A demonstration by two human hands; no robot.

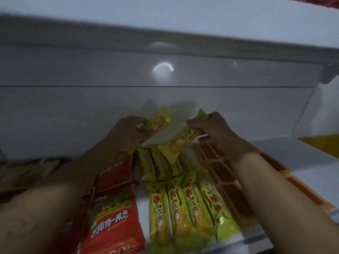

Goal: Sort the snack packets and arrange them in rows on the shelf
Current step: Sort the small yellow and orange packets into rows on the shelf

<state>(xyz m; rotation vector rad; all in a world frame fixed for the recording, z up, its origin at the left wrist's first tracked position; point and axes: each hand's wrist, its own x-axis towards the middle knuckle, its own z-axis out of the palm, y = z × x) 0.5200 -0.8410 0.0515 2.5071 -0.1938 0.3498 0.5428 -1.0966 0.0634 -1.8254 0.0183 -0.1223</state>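
I reach into a white shelf point(183, 142) with both arms. My left hand point(124, 132) pinches a yellow-green snack packet point(157, 121) held near the shelf's back. My right hand point(216, 132) grips a second yellow-green packet point(178, 143), tilted with its lower end down to the left. Below them lie two rows of the same yellow-green packets: a back row point(161, 165) and a front row point(185, 208) of several side by side. Red snack packets point(113, 217) lie in a column on the left, partly under my left forearm.
Orange packets point(220, 173) run in a line right of the yellow-green rows, under my right forearm. A yellow packet corner point(319, 143) shows at the far right. Dark green-brown packets point(27, 171) sit at the far left. The shelf above point(165, 39) overhangs closely.
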